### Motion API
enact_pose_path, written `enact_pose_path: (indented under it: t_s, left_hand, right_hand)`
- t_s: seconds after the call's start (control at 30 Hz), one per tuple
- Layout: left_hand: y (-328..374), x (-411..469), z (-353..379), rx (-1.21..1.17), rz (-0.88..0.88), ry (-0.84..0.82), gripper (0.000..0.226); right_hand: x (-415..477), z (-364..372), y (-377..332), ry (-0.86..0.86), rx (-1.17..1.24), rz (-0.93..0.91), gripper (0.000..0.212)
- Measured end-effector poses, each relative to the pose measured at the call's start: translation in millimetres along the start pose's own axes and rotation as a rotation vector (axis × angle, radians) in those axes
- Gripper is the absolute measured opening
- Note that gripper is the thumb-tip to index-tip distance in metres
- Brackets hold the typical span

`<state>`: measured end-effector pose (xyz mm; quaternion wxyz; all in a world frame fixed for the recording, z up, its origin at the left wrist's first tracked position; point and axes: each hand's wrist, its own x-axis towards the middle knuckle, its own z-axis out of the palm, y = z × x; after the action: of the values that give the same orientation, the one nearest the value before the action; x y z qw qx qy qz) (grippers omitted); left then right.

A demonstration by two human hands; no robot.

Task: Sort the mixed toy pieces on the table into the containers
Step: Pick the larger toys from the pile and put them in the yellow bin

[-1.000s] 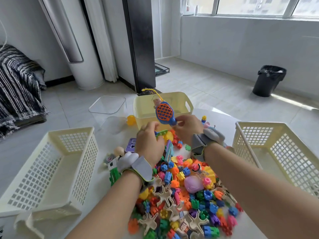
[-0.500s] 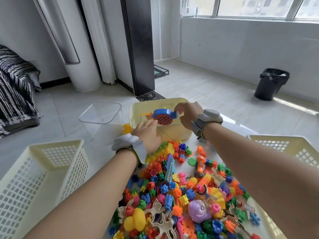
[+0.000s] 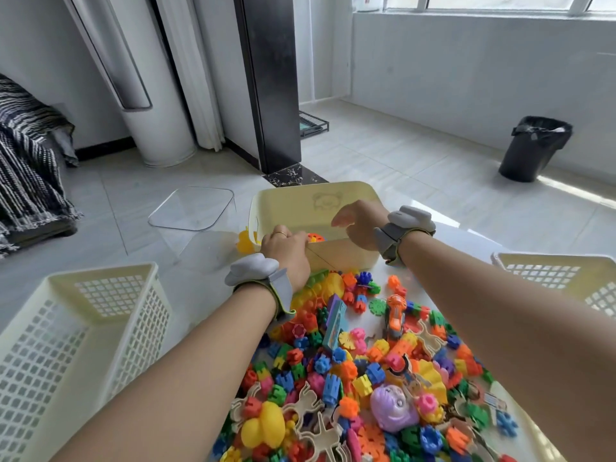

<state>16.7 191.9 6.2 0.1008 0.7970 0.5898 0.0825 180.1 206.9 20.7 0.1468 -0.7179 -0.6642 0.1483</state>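
Yellow bin (image 3: 293, 208) stands just behind the toy pile (image 3: 366, 355), handy for drops; above it the right hand (image 3: 360, 225) hangs with fingers loose, empty; the left hand (image 3: 286, 251) curls at its rim, hold unclear

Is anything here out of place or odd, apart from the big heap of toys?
One small thing: a yellow toy sits outside the yellow bin, against its left corner beside the clear container, apart from the pile of toy pieces. Nothing looks spilled or broken.
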Motion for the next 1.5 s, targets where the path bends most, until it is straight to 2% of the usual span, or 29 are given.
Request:
enact_pose_path:
  t_s: [0.13,0.3,0.57,0.77,0.97,1.13,1.23,1.3,1.37,1.5]
  left_hand:
    - [0.3,6.6,-2.0,0.05,-0.046,0.116,0.028]
    - [1.8,14.7,-7.5,0.146,0.058,0.14,0.024]
    - [0.9,15.6,-14.0,0.174,0.176,0.093,0.025]
    - [-2.1,5.5,-12.3,0.097,0.207,0.126,0.025]
    - [-3.7,11.5,-19.8,0.086,0.175,0.116,0.022]
    - [-3.8,13.0,-25.0,-0.068,0.14,0.113,0.016]
    - [-5.4,12.0,-27.6,-0.086,0.15,0.016,0.029]
    - [-2.8,10.1,-28.9,0.022,0.176,-0.113,0.045]
    - [-0.4,8.4,-27.7,0.095,0.193,-0.186,0.049]
    - [-3.8,11.2,-22.9,-0.043,0.12,-0.09,0.036]
  right_hand:
    - [-13.8,4.9,0.1,0.133,0.071,-0.074,0.027]
    - [-28.2,11.3,-12.2,0.099,-0.093,-0.143,0.02]
    - [-33.0,27.6,-23.1,0.075,-0.241,-0.214,0.04]
    - [-31.8,31.6,-38.0,0.07,-0.264,-0.202,0.029]
    - [-28.6,30.9,-41.7,0.049,-0.287,-0.154,0.029]
    - [-27.7,26.8,-41.9,0.035,-0.31,-0.129,0.031]
    - [-27.7,26.5,-40.3,0.013,-0.332,-0.134,0.03]
    - [-28.0,25.7,-38.7,0.004,-0.324,-0.144,0.031]
    - [-29.9,23.6,-35.9,-0.007,-0.308,-0.146,0.033]
    - [-39.4,21.8,-30.1,-0.031,-0.277,-0.163,0.044]
